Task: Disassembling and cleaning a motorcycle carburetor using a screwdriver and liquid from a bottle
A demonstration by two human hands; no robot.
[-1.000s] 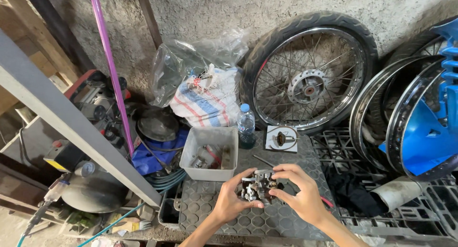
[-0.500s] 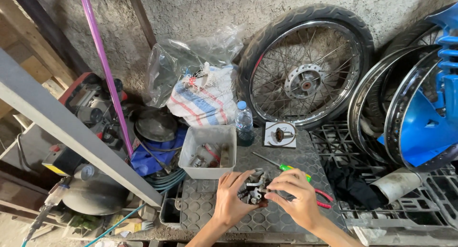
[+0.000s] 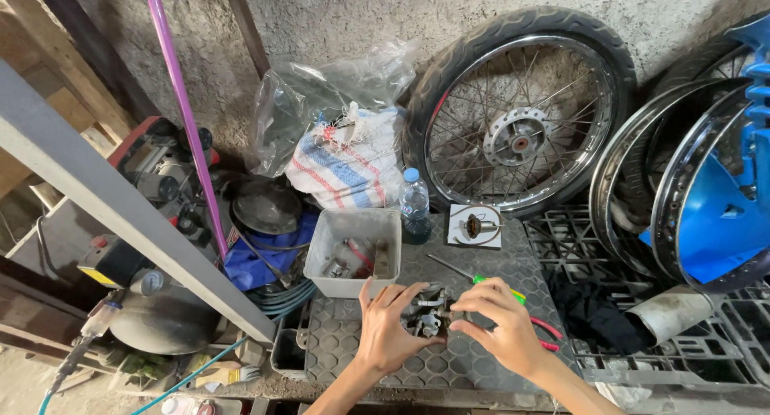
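Together we hold a small metal carburettor-like part, grey, lumpy and grimy, just above the rubber mat with its raised hexagon pattern that covers the table. Our left hand cups the part from the left with its fingers spread around it, and our right hand pinches its right side, so both grips are closed on it.

Just behind the part stands a square grey plastic tub with loose metal bits inside. A green-handled screwdriver lies on the mat, its handle partly hidden by our right hand. Farther back we see a clear plastic bottle with a blue cap, and a small white tile carrying a dark round piece. A spoked wheel with a black ribbed tyre leans on the rough wall, beside a striped woven sack and crumpled clear bag.
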